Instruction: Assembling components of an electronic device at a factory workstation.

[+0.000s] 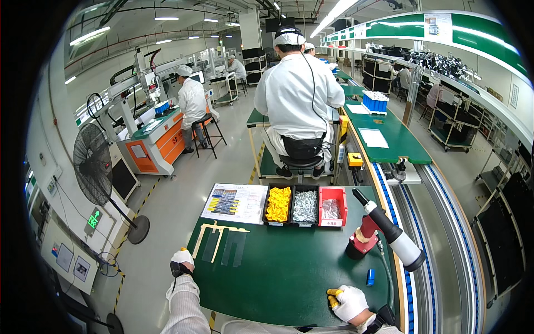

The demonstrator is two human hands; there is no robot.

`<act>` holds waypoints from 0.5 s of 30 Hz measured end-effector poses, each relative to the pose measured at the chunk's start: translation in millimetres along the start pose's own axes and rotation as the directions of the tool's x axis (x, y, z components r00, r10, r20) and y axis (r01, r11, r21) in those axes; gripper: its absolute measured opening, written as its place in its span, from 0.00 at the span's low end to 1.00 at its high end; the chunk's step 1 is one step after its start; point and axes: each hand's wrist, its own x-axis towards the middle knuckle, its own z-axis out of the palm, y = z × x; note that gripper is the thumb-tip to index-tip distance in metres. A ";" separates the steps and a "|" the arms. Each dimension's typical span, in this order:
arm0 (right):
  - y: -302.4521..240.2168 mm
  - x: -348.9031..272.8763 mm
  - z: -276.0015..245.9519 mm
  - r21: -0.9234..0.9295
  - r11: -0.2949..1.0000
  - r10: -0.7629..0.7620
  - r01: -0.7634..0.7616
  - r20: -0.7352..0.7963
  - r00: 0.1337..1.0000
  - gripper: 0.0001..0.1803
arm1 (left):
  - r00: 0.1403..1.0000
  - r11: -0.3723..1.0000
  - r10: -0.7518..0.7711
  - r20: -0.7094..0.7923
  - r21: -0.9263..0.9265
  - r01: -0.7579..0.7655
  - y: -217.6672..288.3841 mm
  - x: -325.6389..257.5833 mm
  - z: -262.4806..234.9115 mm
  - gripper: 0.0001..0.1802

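My left hand (182,258), in a white glove with a little yellow at the fingertips, rests at the left edge of the green worktable (267,278). Its fingers look curled in, and nothing shows in them. My right hand (350,304) lies at the table's front right, also white-gloved, with yellow-covered fingertips pointing left and slightly apart. I see nothing held in it. Just beyond this hand lies a small blue block-like piece (370,277), not touched. A black-and-white cylindrical tool (392,236) leans on a red stand (364,238) at the table's right side.
Across the back stand a black bin of yellow parts (278,205), a black bin of metal parts (305,206) and a red bin (332,207). A printed sheet (235,203) and tape strips (214,239) lie at left. The conveyor (423,239) runs right; a seated co-worker (300,89) is ahead.
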 end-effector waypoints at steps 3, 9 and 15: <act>-0.2 0.0 0.3 -0.004 1.000 -0.010 0.010 -0.004 1.000 0.07 | 1.000 1.000 0.002 -0.021 0.017 -0.001 -3.7 0.8 3.8 0.18; 0.1 0.4 -1.6 0.003 1.000 -0.004 0.004 -0.005 1.000 0.08 | 1.000 1.000 -0.016 0.014 -0.022 0.016 3.5 2.2 -0.3 0.17; -0.8 0.0 -0.8 -0.002 1.000 -0.006 0.006 0.013 1.000 0.08 | 0.999 0.999 -0.035 0.002 -0.041 0.035 -3.5 1.4 3.5 0.17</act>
